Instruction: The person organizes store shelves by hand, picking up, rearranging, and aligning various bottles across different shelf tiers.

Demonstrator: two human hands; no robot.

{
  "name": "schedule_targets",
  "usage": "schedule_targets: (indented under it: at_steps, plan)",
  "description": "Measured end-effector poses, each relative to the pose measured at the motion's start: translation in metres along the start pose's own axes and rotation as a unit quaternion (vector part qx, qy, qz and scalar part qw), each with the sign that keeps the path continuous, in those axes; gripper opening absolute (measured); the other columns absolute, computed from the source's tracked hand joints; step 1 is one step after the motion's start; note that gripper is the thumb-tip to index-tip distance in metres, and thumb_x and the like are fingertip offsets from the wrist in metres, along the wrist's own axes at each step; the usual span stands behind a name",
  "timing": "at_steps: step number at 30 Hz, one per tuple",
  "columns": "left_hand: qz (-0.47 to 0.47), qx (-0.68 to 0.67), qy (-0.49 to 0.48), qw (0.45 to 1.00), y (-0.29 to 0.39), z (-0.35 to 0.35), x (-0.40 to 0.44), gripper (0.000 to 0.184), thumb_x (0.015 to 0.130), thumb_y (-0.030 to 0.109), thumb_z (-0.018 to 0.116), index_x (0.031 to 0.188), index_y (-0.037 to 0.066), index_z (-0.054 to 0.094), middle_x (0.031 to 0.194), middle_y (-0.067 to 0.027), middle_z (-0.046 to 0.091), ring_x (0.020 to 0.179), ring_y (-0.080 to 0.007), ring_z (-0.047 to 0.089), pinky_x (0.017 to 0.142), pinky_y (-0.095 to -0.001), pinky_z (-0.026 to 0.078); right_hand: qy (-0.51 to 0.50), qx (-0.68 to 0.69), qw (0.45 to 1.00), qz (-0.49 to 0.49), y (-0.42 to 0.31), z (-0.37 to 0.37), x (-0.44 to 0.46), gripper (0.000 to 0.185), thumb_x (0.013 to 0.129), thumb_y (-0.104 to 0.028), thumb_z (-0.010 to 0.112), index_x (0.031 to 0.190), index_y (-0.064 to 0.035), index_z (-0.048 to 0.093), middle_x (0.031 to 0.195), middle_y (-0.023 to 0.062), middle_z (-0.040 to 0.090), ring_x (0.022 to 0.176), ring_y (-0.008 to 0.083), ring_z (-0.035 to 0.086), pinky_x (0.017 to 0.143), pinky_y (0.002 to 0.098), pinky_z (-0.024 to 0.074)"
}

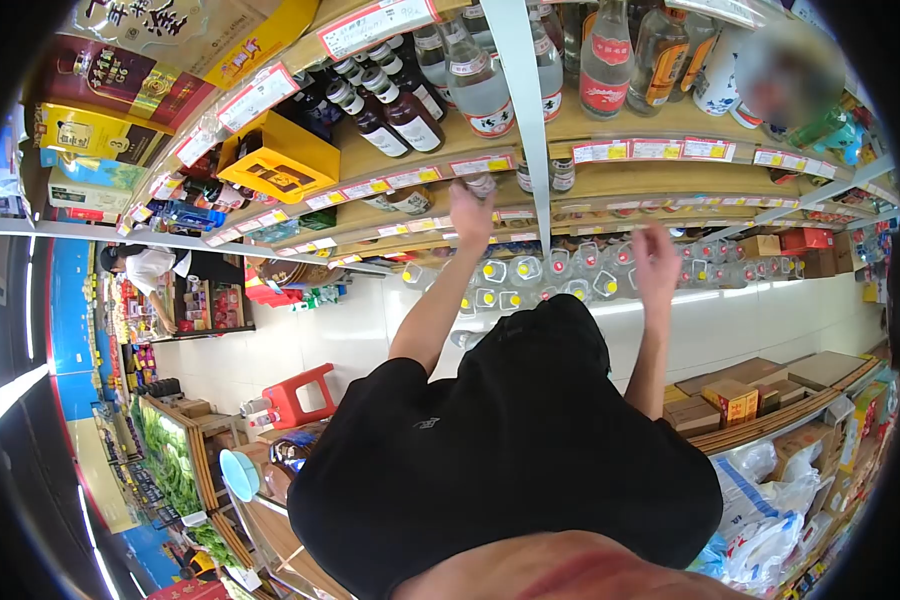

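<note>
My left hand (pixel 471 215) is closed around a small glass bottle (pixel 481 186) at the edge of a lower shelf, below the taller liquor bottles. Part of this bottle is hidden by my fingers. Similar small bottles (pixel 562 176) stand farther right on that shelf, past a grey upright post (pixel 526 110). My right hand (pixel 657 262) is raised to the right with loosely bent fingers somewhat apart, and I see nothing in it. From this view it overlaps the clear plastic jugs (pixel 607 284) with yellow and red caps, which stand low along the shelf's foot.
Dark bottles (pixel 410 118) and an open yellow box (pixel 282 160) fill the upper left shelf. A red stool (pixel 304 397) stands on the pale floor to the left. Cartons (pixel 735 400) lie behind me at right. Another person (pixel 150 275) bends over goods at far left.
</note>
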State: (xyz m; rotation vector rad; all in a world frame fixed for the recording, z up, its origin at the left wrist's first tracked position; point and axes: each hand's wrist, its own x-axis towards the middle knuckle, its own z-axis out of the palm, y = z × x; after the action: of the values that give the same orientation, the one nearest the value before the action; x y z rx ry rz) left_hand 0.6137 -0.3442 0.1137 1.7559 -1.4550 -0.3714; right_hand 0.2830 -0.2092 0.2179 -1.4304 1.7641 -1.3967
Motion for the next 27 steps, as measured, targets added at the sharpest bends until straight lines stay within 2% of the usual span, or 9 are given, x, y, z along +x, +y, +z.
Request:
schedule_targets:
  at_steps: [5,7,10,11,15,18,22,26,27]
  plan:
    - [-0.043,0.004,-0.055,0.998,0.027,0.018,-0.002,0.07,0.074,0.02,0.087,0.124,-0.005,0.045,0.117,-0.0269,0.058,0.109,-0.0475,0.059,0.092,-0.052,0.05,0.203,0.045,0.922,-0.325,-0.179,-0.063,0.022,0.043,0.092,-0.015,0.071,0.128,0.0062,0.06,0.107,0.0136,0.07,0.088,0.0264,0.068,0.08,0.0336,0.053]
    - [-0.042,0.003,-0.05,0.998,0.033,0.024,-0.001,0.07,0.073,0.02,0.088,0.124,-0.004,0.045,0.117,-0.0273,0.058,0.109,-0.0482,0.059,0.092,-0.052,0.05,0.271,0.256,0.759,-0.533,-0.245,-0.071,0.035,0.058,0.092,-0.037,0.072,0.132,0.0027,0.056,0.112,0.0156,0.068,0.101,0.0301,0.066,0.09,0.0371,0.0519]
    - [-0.016,-0.008,-0.033,0.999,0.026,0.027,-0.006,0.071,0.072,0.018,0.088,0.124,-0.004,0.045,0.121,-0.0279,0.057,0.111,-0.049,0.058,0.093,-0.0517,0.05,0.434,0.415,0.569,-0.562,-0.302,-0.072,0.022,0.065,0.092,-0.057,0.063,0.134,-0.0082,0.056,0.123,0.0117,0.064,0.114,0.0269,0.059,0.098,0.0408,0.0469]
    - [-0.009,-0.019,-0.035,0.999,0.024,0.027,-0.006,0.072,0.072,0.018,0.088,0.125,-0.004,0.045,0.123,-0.0281,0.056,0.112,-0.0492,0.057,0.094,-0.0516,0.05,0.412,0.386,0.583,-0.584,-0.303,-0.081,0.014,0.068,0.091,-0.068,0.056,0.133,-0.0138,0.056,0.129,0.0083,0.061,0.128,0.0244,0.052,0.104,0.0414,0.0413]
    - [0.021,-0.022,-0.014,0.999,0.014,0.019,-0.033,0.081,0.073,0.017,0.088,0.137,-0.002,0.043,0.124,-0.0256,0.055,0.117,-0.0447,0.057,0.096,-0.0507,0.048,-0.039,0.736,0.415,-0.533,-0.337,-0.049,-0.018,0.054,0.103,-0.029,0.044,0.15,-0.0006,0.044,0.163,0.0148,0.036,0.154,0.0274,0.028,0.125,0.0389,0.0257]
    - [0.05,-0.008,0.026,0.998,0.007,-0.005,-0.072,0.079,0.077,0.012,0.082,0.144,0.001,0.041,0.139,-0.0261,0.046,0.125,-0.0449,0.051,0.102,-0.0511,0.046,-0.057,0.706,0.466,-0.529,-0.322,-0.055,-0.008,0.048,0.103,-0.03,0.047,0.143,-0.0028,0.049,0.156,0.0149,0.042,0.146,0.0285,0.035,0.121,0.0405,0.0318]
    - [0.01,0.047,0.027,0.998,-0.047,-0.041,-0.133,0.068,0.081,0.009,0.077,0.14,0.004,0.045,0.146,-0.0274,0.039,0.13,-0.0475,0.047,0.105,-0.0504,0.045,0.216,0.573,0.571,-0.547,-0.305,-0.067,-0.009,0.053,0.098,-0.049,0.053,0.128,-0.0057,0.056,0.134,0.0119,0.056,0.123,0.0247,0.051,0.11,0.0433,0.039]
    - [-0.16,0.113,0.029,0.98,-0.098,-0.08,-0.213,0.055,0.085,0.012,0.073,0.135,0.002,0.052,0.147,-0.0275,0.04,0.131,-0.0469,0.048,0.108,-0.0493,0.044,-0.029,0.784,0.416,-0.459,-0.334,-0.03,-0.009,0.044,0.101,-0.017,0.06,0.141,0.0028,0.054,0.155,0.0208,0.045,0.147,0.0345,0.039,0.125,0.0477,0.0328]
    - [-0.167,0.128,0.036,0.977,-0.115,-0.086,-0.234,0.053,0.085,0.013,0.073,0.134,0.002,0.053,0.146,-0.0272,0.042,0.129,-0.0456,0.05,0.107,-0.0489,0.045,0.073,0.719,0.499,-0.479,-0.332,-0.024,-0.005,0.048,0.101,-0.017,0.061,0.144,0.0019,0.051,0.157,0.0189,0.044,0.148,0.033,0.038,0.125,0.0451,0.0314]
